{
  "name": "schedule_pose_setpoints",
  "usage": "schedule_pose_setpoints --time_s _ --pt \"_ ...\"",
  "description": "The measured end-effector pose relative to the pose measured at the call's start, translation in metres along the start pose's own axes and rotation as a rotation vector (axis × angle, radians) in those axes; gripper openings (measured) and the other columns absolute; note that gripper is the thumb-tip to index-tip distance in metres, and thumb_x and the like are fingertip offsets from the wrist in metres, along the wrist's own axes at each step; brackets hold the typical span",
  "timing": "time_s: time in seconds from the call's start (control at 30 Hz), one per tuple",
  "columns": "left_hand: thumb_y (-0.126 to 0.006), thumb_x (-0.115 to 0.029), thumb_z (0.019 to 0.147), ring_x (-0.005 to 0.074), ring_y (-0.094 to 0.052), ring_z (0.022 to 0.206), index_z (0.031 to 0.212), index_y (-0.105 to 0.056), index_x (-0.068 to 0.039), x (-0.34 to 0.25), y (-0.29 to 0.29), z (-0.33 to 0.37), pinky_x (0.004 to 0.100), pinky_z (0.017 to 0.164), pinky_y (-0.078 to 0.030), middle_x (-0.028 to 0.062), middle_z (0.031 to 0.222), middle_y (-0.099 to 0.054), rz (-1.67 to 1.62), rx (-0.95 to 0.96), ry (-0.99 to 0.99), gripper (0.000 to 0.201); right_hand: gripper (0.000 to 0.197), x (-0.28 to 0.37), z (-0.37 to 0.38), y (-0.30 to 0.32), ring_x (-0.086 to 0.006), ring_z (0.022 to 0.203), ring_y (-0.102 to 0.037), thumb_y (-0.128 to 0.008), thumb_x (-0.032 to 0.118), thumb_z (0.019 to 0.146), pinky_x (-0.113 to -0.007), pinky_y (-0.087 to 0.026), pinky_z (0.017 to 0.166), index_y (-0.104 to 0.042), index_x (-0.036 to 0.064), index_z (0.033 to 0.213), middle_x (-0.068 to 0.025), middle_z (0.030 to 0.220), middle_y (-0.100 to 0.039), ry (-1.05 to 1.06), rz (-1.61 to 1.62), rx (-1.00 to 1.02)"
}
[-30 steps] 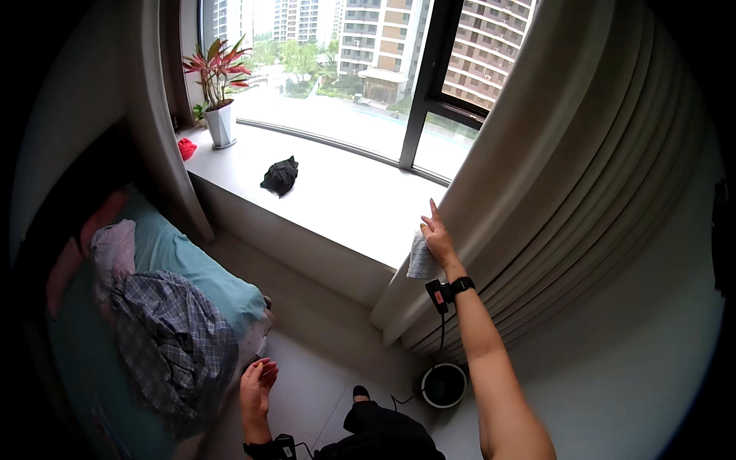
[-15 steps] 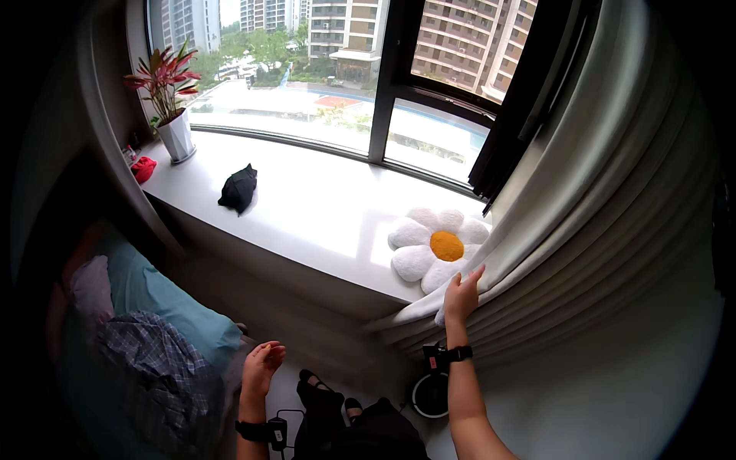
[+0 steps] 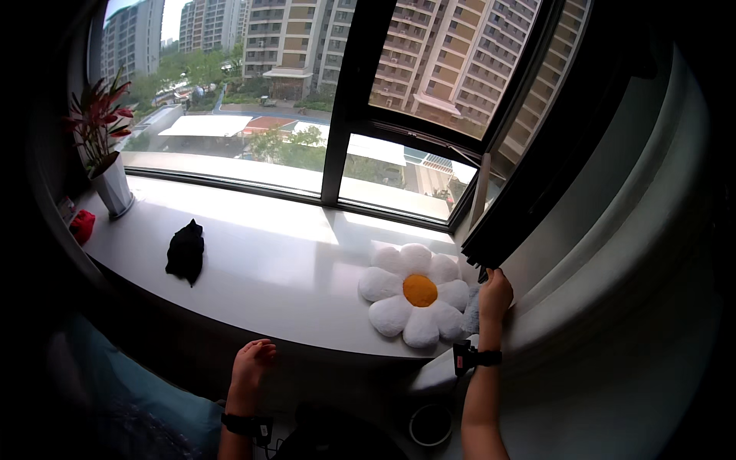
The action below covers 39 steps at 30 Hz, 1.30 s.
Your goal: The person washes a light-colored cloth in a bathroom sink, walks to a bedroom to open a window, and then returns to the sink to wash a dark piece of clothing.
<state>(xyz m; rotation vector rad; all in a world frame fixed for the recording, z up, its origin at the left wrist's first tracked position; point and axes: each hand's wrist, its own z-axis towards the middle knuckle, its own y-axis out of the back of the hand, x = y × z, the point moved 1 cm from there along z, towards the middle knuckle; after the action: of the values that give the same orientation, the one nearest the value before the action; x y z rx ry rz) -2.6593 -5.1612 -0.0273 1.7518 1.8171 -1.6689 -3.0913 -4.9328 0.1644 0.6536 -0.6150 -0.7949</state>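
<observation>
My right hand (image 3: 495, 295) is raised at the right end of the window sill (image 3: 268, 284). Its fingers are closed together at the ridged lower end of a tall dark strip (image 3: 529, 207) beside the window; what they pinch is mostly hidden. Just left of that hand lies a white flower-shaped cushion (image 3: 387, 316) with an orange centre (image 3: 420, 290). A grey fluffy thing (image 3: 471, 310) shows between the cushion and my wrist. My left hand (image 3: 254, 364) hovers before the sill's front edge, fingers loosely curled and apart, with nothing seen in it.
Toward the left on the sill are a black cloth-like item (image 3: 185, 253), a potted red-leaved plant (image 3: 113, 184) and a red item (image 3: 82, 227). A pale curtain (image 3: 613, 261) hangs at right. Blue bedding (image 3: 138, 399) lies lower left; a round pale-rimmed thing (image 3: 430, 425) stands below.
My right hand has left the curtain's edge and moved to the dark strip's lower end, its fingers closing. The curtain has shifted right, uncovering the whole cushion. My view has moved closer to the window.
</observation>
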Motion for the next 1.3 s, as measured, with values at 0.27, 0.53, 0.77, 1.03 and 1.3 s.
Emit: schedule_pose_setpoints --time_s 0.27,0.53,0.77,1.03,1.3 --pt "-0.048 -0.020 0.091 0.0203 -0.059 0.093 0.103 -0.056 -0.002 -0.056 -0.115 0.081 0.0315 0.082 -0.048 0.0106 0.097 -0.061 0.372 0.228 0.025 0.023 0.019 0.031 0.000 -0.015 -0.0357 0.061 -0.058 -0.053 0.014 0.087 -0.042 -0.045 0.055 -0.055 0.0011 0.073 -0.0181 0.066 -0.059 0.092 0.082 -0.067" --pt "-0.049 -0.031 0.092 0.0264 -0.042 0.122 0.136 -0.030 -0.007 -0.009 -0.268 0.112 0.0390 0.097 -0.040 0.0154 0.134 -0.037 0.588 0.829 0.165 0.053 0.017 0.095 0.016 -0.043 -0.0311 0.058 -0.060 -0.050 0.014 0.088 -0.039 -0.048 0.052 -0.053 0.0017 0.078 -0.0161 0.068 -0.060 0.198 0.129 0.073" --pt "-0.060 -0.022 0.086 0.0190 -0.039 0.120 0.136 -0.024 -0.003 0.002 -0.293 0.161 0.0332 0.097 -0.036 0.0112 0.131 -0.040 0.349 0.907 0.048 0.064 0.023 0.164 0.033 -0.088 -0.0346 0.060 -0.060 -0.048 0.019 0.091 -0.041 -0.047 0.054 -0.052 0.0006 0.077 -0.0182 0.064 -0.059 0.205 0.364 0.139" --pt "-0.056 -0.017 0.087 0.0145 -0.056 0.097 0.124 -0.040 0.000 -0.047 -0.303 0.238 0.0271 0.081 -0.047 0.0078 0.111 -0.055 0.182 0.760 -0.013 0.044 0.029 0.225 0.084 -0.149 -0.0362 0.060 -0.060 -0.046 0.027 0.091 -0.044 -0.048 0.054 -0.051 0.0027 0.077 -0.0180 0.065 -0.059 0.314 0.532 0.292" --pt "-0.044 -0.014 0.086 0.0261 -0.064 0.082 0.116 -0.046 0.002 -0.148 -0.289 0.298 0.0353 0.066 -0.056 0.0176 0.099 -0.059 0.230 0.579 -0.001 0.033 0.028 0.296 0.288 -0.099 -0.0331 0.077 -0.053 -0.055 0.030 0.087 -0.042 -0.042 0.065 -0.050 0.0027 0.091 -0.0172 0.083 -0.053 0.584 0.557 -0.394"
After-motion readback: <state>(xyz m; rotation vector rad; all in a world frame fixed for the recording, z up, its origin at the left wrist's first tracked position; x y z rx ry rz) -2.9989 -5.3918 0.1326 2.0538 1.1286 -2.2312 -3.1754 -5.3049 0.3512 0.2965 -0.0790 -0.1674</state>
